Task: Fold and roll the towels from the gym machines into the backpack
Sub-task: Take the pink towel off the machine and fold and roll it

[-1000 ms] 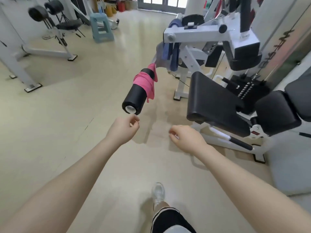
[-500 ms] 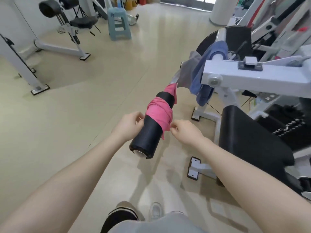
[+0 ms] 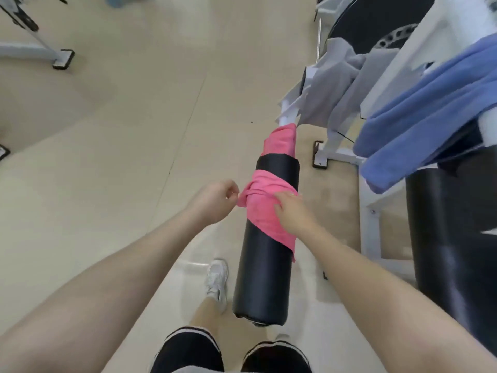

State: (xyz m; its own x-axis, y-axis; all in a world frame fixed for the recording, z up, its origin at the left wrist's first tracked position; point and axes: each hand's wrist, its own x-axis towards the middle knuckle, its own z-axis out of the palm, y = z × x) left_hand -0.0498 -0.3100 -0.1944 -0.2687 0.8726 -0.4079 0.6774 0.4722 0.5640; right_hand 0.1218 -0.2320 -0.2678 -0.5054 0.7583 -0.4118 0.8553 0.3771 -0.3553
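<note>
The pink towel (image 3: 269, 203) is wrapped and knotted around the black foam roller pad (image 3: 265, 254) of the gym machine (image 3: 387, 84), with its far end trailing up toward the white bar, and that knot is my main worry: if I tug the tail sideways instead of working it loose, I judge it will cinch tighter on the pad. A hard pull could also swing the padded arm, or drag the towel so it drops onto the floor (image 3: 107, 157) beside my shoe (image 3: 217, 278). My left hand (image 3: 215, 201) has its fingers curled in, thumb and forefinger pinching the bunched knot at the towel's left edge. My right hand (image 3: 291, 211) lies over the cloth on top of the pad, fingers fairly straight and only slightly spread, pressing it down and not gripping. 2 more towels wait on the frame: a grey towel (image 3: 336, 87) and a blue towel (image 3: 430, 109). No backpack is in view.
</note>
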